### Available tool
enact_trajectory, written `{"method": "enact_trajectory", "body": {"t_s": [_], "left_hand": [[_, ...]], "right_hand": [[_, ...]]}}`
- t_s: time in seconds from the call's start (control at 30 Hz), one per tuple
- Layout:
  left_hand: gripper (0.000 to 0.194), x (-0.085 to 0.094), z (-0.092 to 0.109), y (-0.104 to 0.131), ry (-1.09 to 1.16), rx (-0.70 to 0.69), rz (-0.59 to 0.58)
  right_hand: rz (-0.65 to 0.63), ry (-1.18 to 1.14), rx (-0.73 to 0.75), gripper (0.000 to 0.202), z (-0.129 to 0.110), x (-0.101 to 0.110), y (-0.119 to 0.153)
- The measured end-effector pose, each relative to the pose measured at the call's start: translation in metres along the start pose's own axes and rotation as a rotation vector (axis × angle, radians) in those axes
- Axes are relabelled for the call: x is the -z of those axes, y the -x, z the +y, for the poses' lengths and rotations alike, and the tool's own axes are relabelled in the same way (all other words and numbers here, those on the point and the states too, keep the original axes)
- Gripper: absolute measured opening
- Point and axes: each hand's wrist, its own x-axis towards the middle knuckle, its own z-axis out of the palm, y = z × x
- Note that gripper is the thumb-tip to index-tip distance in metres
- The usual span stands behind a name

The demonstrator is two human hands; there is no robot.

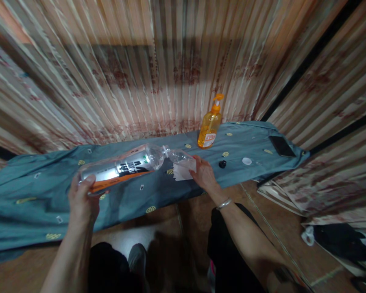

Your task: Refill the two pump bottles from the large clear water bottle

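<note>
My left hand (83, 199) is wrapped round the base of a large clear bottle (131, 167) with a silver, black and orange label. The bottle lies tilted above the blue-green cloth (122, 207), its neck pointing right. My right hand (204, 174) grips a small clear plastic piece (180, 155), shaped like a funnel or bottle top, together with a white paper (183, 171). The narrow end of that piece meets the bottle's mouth. Right of my right hand, a small black cap (222, 164) and a white round disc (247, 161) rest on the cloth.
An orange pump bottle (210, 126) stands upright at the cloth's back edge. A dark flat phone-like object (282, 146) lies at the right end. Striped curtains (183, 73) hang behind. Below are the tiled floor and a dark bag (338, 242) at the lower right.
</note>
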Motion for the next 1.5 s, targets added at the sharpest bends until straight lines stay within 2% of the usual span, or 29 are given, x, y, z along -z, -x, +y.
{"method": "enact_trajectory", "body": {"t_s": [0.83, 1.5], "left_hand": [[0.044, 0.0006, -0.0003, -0.0042, -0.013, -0.068, 0.060], [0.043, 0.0036, -0.0024, -0.0048, -0.022, -0.100, 0.042]], "right_hand": [[-0.015, -0.009, -0.011, 0.050, 0.0021, -0.0029, 0.0002], [-0.058, 0.008, -0.044, 0.049, -0.0015, 0.0018, -0.0002]]}}
